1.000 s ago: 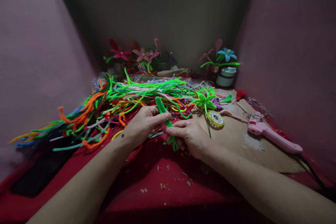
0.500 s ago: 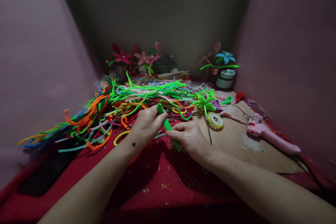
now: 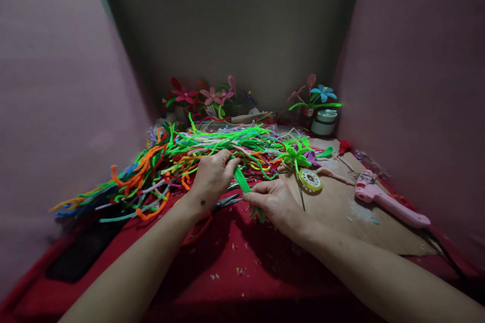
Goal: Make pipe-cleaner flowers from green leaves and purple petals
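Observation:
A flat green bundle of pipe cleaners [image 3: 241, 181] slants between my two hands above the red cloth. My left hand [image 3: 215, 174] pinches its upper end between thumb and fingers, which hide that tip. Lower down, my right hand [image 3: 278, 206] grips the bundle, and loose green ends stick out below its fingers. Scissors [image 3: 227, 202] with a red handle lie on the cloth just under my left wrist, partly covered by it. Right of the hands rests a bright green pipe-cleaner flower [image 3: 296, 156].
A heap of coloured pipe cleaners [image 3: 227, 136] spreads behind my hands. On the cardboard [image 3: 337, 227] at right are a yellow-rimmed tape roll [image 3: 310, 180] and a pink glue gun [image 3: 390, 202]. A dark phone-like slab [image 3: 76, 257] lies left. Finished flowers [image 3: 212, 96] and a jar [image 3: 324, 122] stand behind.
The view has shifted slightly. My left hand now covers the bundle's upper tip, which stuck out above its thumb before. More of the scissors shows beside the left wrist.

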Motion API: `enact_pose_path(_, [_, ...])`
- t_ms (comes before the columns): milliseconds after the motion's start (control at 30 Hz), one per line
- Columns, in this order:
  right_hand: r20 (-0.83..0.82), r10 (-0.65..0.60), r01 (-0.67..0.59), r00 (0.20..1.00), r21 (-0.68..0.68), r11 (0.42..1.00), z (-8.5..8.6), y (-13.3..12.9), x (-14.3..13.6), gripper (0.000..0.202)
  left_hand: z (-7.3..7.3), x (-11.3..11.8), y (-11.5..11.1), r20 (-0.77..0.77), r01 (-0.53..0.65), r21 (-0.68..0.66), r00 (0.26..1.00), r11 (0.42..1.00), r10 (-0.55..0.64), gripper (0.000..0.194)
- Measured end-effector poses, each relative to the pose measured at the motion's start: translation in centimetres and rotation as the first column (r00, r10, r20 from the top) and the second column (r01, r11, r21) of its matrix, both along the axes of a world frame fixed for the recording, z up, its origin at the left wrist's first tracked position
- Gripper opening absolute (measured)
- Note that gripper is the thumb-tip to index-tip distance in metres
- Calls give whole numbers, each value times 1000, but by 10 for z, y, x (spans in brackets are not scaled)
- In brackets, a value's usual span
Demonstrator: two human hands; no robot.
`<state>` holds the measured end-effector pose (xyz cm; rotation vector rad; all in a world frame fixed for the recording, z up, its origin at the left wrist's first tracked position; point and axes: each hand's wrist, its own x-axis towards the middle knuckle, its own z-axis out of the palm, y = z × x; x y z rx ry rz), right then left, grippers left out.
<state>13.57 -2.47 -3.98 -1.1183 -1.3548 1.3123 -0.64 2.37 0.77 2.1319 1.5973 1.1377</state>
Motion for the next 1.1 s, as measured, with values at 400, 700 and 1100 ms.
enact_pose_path(400, [-227,-33,-10,973,-186,982,-1,10,4,23,-6,-5,7,753,583,-415,650,698,-96,32])
enact_pose_path(700, [-513,133,-243,848,-153,958,-7,16,3,27,-14,-1,-2,760,554,-380,643,741,-91,30])
enact_pose_path(1100, [-556,108,-264,824,-207,942,-10,19,3,23,-11,7,-14,769,501,-436,639,748,21,23])
